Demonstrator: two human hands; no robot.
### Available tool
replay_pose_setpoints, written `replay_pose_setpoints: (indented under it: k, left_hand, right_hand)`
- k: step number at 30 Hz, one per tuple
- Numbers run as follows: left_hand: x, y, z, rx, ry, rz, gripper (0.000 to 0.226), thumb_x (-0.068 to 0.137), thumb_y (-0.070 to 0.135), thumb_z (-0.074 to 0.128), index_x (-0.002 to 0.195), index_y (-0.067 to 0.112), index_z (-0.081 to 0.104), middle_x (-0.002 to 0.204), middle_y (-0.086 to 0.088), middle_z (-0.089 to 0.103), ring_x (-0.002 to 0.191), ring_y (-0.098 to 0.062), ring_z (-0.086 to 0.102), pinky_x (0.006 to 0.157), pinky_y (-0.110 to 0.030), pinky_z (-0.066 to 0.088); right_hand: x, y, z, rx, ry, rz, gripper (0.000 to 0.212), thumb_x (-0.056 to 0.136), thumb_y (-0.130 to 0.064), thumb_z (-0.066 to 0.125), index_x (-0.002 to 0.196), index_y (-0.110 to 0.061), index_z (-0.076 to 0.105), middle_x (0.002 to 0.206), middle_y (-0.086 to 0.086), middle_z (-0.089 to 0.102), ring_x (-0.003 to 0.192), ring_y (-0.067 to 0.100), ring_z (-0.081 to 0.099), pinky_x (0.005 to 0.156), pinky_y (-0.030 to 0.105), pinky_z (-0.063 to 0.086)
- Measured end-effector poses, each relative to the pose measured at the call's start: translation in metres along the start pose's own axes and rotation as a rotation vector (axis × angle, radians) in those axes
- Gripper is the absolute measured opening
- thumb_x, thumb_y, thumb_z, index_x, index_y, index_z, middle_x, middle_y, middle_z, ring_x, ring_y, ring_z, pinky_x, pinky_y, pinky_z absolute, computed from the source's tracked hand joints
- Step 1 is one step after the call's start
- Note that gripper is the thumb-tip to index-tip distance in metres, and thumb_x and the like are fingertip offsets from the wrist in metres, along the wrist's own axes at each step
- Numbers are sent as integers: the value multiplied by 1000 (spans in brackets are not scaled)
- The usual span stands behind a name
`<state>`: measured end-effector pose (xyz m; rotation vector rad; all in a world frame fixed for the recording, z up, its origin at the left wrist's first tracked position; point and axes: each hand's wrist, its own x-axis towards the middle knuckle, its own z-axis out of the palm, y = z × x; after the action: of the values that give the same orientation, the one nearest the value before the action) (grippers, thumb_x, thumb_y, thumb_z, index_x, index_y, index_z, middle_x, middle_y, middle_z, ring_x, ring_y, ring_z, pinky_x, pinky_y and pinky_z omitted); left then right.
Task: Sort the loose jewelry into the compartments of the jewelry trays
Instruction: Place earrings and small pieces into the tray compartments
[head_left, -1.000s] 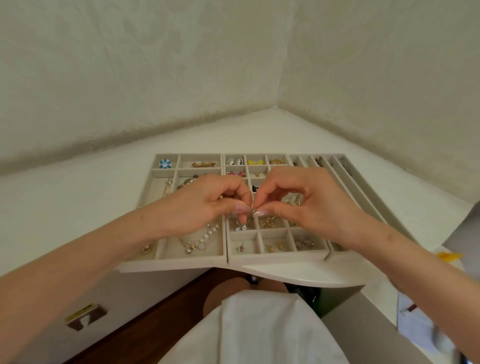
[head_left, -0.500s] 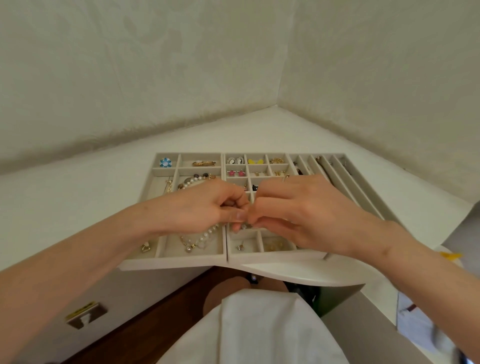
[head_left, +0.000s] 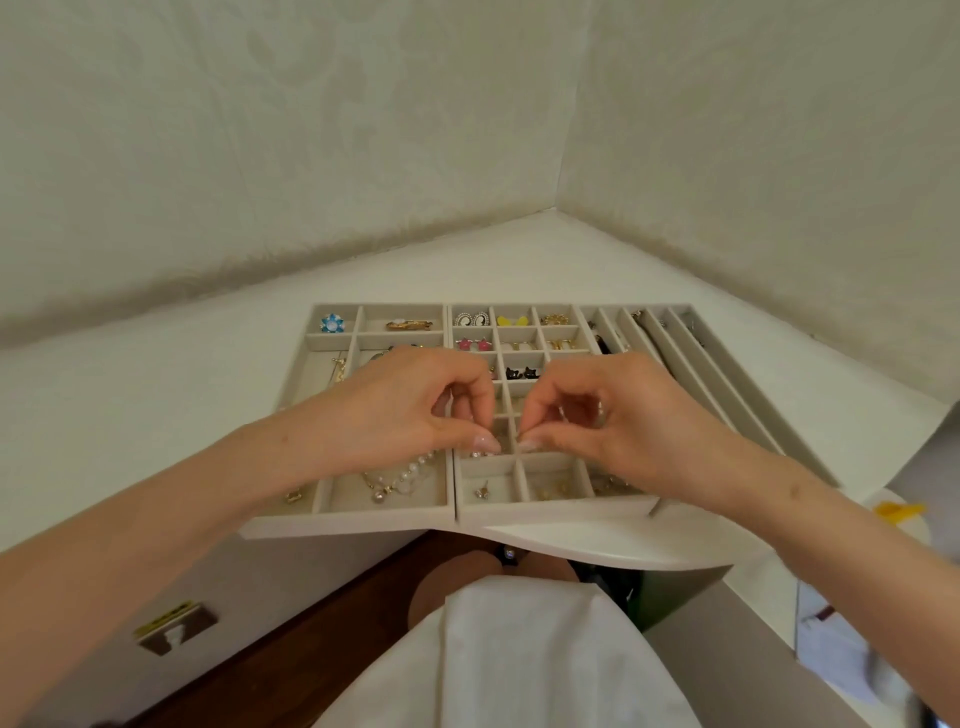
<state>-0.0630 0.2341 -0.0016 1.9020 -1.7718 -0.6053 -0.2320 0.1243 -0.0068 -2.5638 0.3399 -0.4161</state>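
Three grey jewelry trays lie side by side on the white corner table: a left tray (head_left: 332, 512), a middle grid tray (head_left: 550, 508) and a right tray (head_left: 737, 384) with long slots. Both hands hover over the middle tray. My left hand (head_left: 415, 410) pinches thumb against fingertip, and what it pinches is too small to make out. My right hand (head_left: 623, 415) pinches a tiny gold earring (head_left: 519, 435) at its fingertips. A small gap separates the two hands. A pearl bracelet (head_left: 410, 475) lies in the left tray below my left wrist.
Compartments hold a blue flower piece (head_left: 331, 323), a gold brooch (head_left: 409, 325), yellow earrings (head_left: 511, 320), pink stars (head_left: 474, 344) and black cat studs (head_left: 521, 372). Walls meet in a corner behind the table (head_left: 156, 415). The trays overhang the table's front edge above my lap.
The hands were pressed together half a second ago; now they have drawn slightly apart, each with pinched fingertips, still above the middle tray.
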Motion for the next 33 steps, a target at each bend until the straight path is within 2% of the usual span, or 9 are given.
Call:
replay_pose_setpoints:
  k: [4,7,10,13,16,19,22,26,33]
  left_hand:
    - [-6,9,5,329,-17,45,14,73,42,72,73,31,63,74,17,51,75,6,46,62,-14,31]
    - [-6,15,13,511,-23,114,14,78,43,68,82,30,65,73,19,44,73,11,36,63,-16,28]
    - [-4,20,18,569,-30,137,7,83,37,64,85,30,64,71,20,35,74,3,35,57,-11,21]
    - [-4,24,20,591,-29,123,5,86,32,62,85,28,65,70,19,35,79,1,37,53,-10,19]
    - [-4,22,20,610,-11,114,6,85,29,62,84,25,67,70,16,39,79,-1,40,52,-10,19]
    - [-3,21,22,620,-3,113,9,85,33,63,84,25,67,72,14,43,79,-2,41,56,-17,27]
    - [-4,22,16,567,-11,99,11,82,39,64,82,28,65,71,17,46,77,1,43,55,-11,22]
    - [-6,16,-7,462,68,25,7,80,39,65,78,34,61,79,17,56,79,2,49,66,-19,38]
    - [-8,2,-10,375,153,15,11,83,42,61,76,33,61,73,18,55,64,8,43,55,-14,26]
  right_hand:
    - [-1,3,-5,322,4,243,12,70,-20,80,66,-25,70,68,5,67,56,9,47,58,25,41]
    - [-2,3,-7,353,3,293,12,69,-19,81,66,-24,70,63,3,65,56,7,49,57,20,42]
    - [-3,2,-6,332,-3,305,12,69,-21,81,65,-25,70,62,1,64,54,5,47,56,21,41]
    - [-6,-1,-6,338,-7,317,11,69,-20,81,66,-24,70,63,4,64,52,5,45,52,19,39]
    - [-7,-5,-5,337,-19,351,12,70,-18,80,65,-23,70,52,-10,56,46,1,42,48,13,36]
    - [-7,-9,-1,346,-40,371,12,70,-18,81,66,-22,71,49,-13,54,45,0,41,48,11,34]
    - [-6,-13,6,356,-35,378,13,70,-17,81,64,-21,70,45,-15,51,43,0,41,45,9,32]
    - [-3,-17,17,298,-23,403,14,70,-22,82,63,-22,70,45,-13,49,44,1,40,50,17,35]
    - [3,-28,28,41,-45,445,17,71,-27,79,60,-27,66,43,-18,52,46,-1,47,53,18,37]
